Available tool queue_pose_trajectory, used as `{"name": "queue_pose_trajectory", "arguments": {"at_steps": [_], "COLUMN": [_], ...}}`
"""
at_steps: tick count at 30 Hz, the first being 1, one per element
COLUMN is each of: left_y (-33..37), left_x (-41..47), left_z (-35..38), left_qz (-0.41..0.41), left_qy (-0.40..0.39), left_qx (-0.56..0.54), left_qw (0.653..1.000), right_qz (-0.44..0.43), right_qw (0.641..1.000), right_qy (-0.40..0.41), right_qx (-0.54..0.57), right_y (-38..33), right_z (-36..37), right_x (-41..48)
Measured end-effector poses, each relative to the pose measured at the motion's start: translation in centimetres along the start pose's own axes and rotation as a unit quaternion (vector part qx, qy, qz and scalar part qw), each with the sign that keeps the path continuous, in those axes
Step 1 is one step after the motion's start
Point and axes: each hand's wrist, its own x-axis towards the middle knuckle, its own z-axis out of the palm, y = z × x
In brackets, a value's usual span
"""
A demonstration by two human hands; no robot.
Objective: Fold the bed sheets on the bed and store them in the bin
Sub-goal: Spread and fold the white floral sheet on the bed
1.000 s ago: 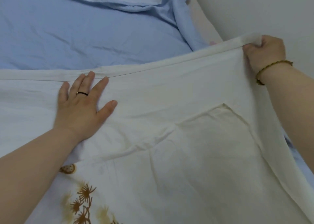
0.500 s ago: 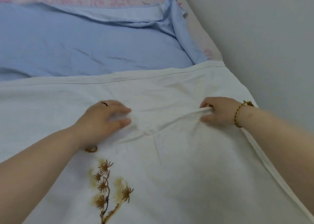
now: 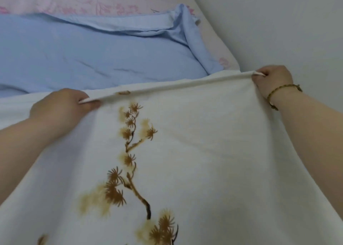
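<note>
Sheet edge [image 3: 176, 86] now taut between hands [image 3: 61, 108] [image 3: 272, 79]

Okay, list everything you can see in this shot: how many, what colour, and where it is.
white sheet: one, white with a brown pine-branch print, in the foreground, its far edge lifted and stretched between both hands
blue sheet: one, light blue, rumpled, on the bed behind the white sheet
pink bedding: one, pale pink floral, at the far end of the bed beyond the blue sheet
wall: one, pale grey, along the bed's right side
bracelet: one, brownish gold, on the right wrist
left hand: one, pinches the white sheet's raised edge at the left
right hand: one, pinches the same edge at the right, near the wall
</note>
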Motion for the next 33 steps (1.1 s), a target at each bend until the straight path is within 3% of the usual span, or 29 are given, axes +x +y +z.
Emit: {"name": "queue_pose_trajectory", "arguments": {"at_steps": [6,13,16,19,23,27,30,33], "left_y": [1.2,0.0,0.0,0.2,-1.0,1.3,2.8,1.9], "left_x": [4.2,5.1,5.1,4.8,1.8,-10.2,-20.7,-26.6], "left_z": [4.4,8.7,9.1,9.0,8.9,10.4,12.3,13.8], "left_qz": [-0.010,0.005,0.019,0.080,0.107,0.215,0.281,0.315], "left_qy": [0.060,0.156,0.200,0.240,0.131,0.129,0.010,-0.033], "left_qx": [0.044,0.045,0.041,0.117,0.208,0.104,0.066,0.083], "left_qw": [0.997,0.987,0.979,0.961,0.963,0.962,0.957,0.945], "right_qz": [-0.004,-0.009,0.004,-0.008,-0.081,-0.077,-0.066,-0.041], "right_qw": [0.997,0.998,1.000,0.984,0.961,0.975,0.974,0.961], "right_qy": [0.011,0.034,0.009,-0.026,-0.102,-0.088,-0.133,-0.181], "right_qx": [-0.074,-0.043,-0.012,-0.174,-0.244,-0.188,-0.171,-0.205], "right_y": [-0.1,2.1,2.4,3.0,5.8,6.2,5.5,8.0], "right_z": [2.5,7.7,7.2,4.9,4.8,6.6,6.3,4.4], "right_x": [4.6,6.1,5.1,1.6,-11.6,-23.9,-27.2,-29.9]}}
